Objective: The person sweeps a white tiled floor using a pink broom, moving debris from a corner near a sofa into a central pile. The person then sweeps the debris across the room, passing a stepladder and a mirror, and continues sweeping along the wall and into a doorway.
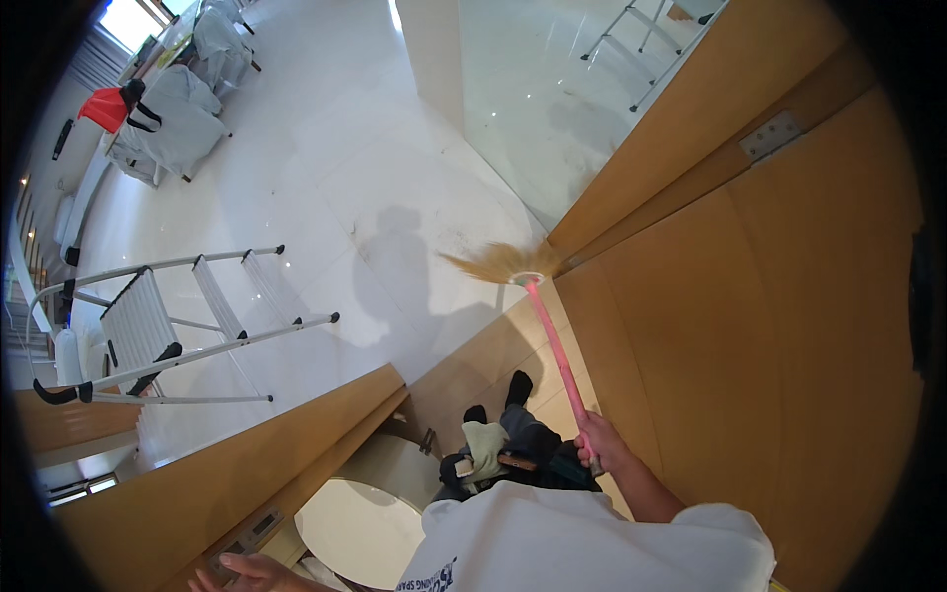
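My right hand (603, 442) is wrapped around the lower end of the pink handle of a broom (553, 337). The broom's tan grass bristles (499, 263) fan out over the pale floor at the doorway, beside the foot of the wooden door frame. My left hand (240, 573) is at the bottom left with its fingers apart and nothing in it, close to the wooden jamb with a metal strike plate (255, 527). A green cloth (485, 446) hangs at my waist, above my feet in dark socks.
An aluminium stepladder (185, 325) stands left, past the jamb. At right is a wooden door (725, 318) with a metal hinge (770, 136). A round cream-topped table or lid (360, 529) sits near my left side. Plastic-covered furniture (174, 122) and a red bag (105, 109) are far left.
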The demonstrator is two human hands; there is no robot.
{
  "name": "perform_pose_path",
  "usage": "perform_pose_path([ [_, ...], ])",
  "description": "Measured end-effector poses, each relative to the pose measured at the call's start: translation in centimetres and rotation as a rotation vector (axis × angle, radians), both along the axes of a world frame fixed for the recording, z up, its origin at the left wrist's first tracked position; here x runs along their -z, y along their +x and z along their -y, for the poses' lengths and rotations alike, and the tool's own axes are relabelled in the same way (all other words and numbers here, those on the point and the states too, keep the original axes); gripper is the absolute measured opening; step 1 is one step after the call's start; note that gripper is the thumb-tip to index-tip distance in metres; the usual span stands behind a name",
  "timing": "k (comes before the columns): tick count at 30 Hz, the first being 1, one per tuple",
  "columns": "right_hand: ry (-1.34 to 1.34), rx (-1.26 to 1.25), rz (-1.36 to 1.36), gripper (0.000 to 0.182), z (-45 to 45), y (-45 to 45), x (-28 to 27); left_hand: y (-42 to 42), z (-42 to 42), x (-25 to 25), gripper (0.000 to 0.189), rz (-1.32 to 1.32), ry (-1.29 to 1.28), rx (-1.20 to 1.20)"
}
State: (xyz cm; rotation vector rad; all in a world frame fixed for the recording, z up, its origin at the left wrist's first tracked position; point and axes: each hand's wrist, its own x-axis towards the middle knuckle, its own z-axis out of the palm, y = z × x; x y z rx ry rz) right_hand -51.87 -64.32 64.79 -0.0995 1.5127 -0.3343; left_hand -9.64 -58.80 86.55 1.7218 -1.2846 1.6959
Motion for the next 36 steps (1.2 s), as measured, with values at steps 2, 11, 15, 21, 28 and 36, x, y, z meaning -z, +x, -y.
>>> perform_pose_path([
  [2, -0.012, 0.116, 0.01, 0.02, 0.3, 1.0, -0.5, -0.1, 0.0, -0.1, 0.03, 0.052, -0.014, -0.104],
  [11, -0.1, -0.134, 0.055, 0.015, 4.0, -0.5, 5.7, -0.4, 0.8, -0.5, 0.033, 0.143, -0.047, -0.19],
  [15, 0.03, 0.068, 0.115, 0.014, 2.6, 0.2, -3.1, -0.4, 0.3, 0.1, 0.033, 0.126, -0.06, -0.246],
  [21, -0.091, 0.021, 0.1, 0.016, 7.7, 0.5, 7.9, 1.4, -0.4, 0.3, 0.031, 0.121, -0.056, -0.278],
  [28, -0.354, -0.552, -0.16, 0.036, 7.4, -3.4, 2.8, 1.5, -0.9, 0.7, 0.031, 0.087, -0.018, -0.303],
  [36, -0.452, -1.002, -0.42, 0.035, 13.6, -5.4, -16.7, 0.8, 0.0, 0.4, 0.036, 0.053, -0.139, -0.236],
])
